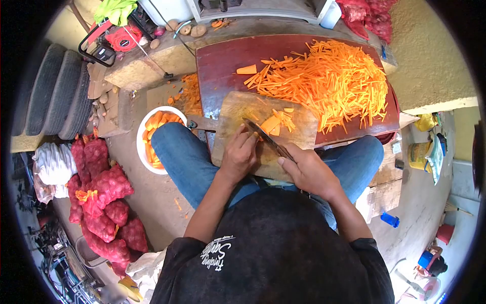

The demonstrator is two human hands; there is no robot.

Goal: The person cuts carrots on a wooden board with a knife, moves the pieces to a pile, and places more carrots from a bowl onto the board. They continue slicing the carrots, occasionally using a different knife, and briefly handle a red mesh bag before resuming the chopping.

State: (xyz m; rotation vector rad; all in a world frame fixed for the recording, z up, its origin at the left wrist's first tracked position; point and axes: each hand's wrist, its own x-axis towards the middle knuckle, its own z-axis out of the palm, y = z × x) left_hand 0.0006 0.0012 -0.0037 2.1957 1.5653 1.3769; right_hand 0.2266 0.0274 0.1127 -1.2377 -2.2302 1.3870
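Observation:
My right hand [311, 171] is closed round the handle of a knife [269, 138], whose dark blade slants up and left over a wooden cutting board [230, 114]. Beside the blade, my left hand [239, 154] has its fingers curled on a piece of carrot, mostly hidden under the fingertips and blade. Just past the knife lie cut carrot slices [271, 123] and a few sticks [287, 119]. A large heap of carrot sticks [329, 81] covers the right of the red table [223, 58]. One thick carrot chunk [246, 70] rests left of it.
A white basin [142, 147] of peeled carrots [157, 124] stands beside my left knee. Carrot scraps [190, 93] litter the floor. Red mesh sacks [109, 190] and stacked tires [58, 91] are at left, with a red machine [124, 39] behind. Another person [434, 261] is far right.

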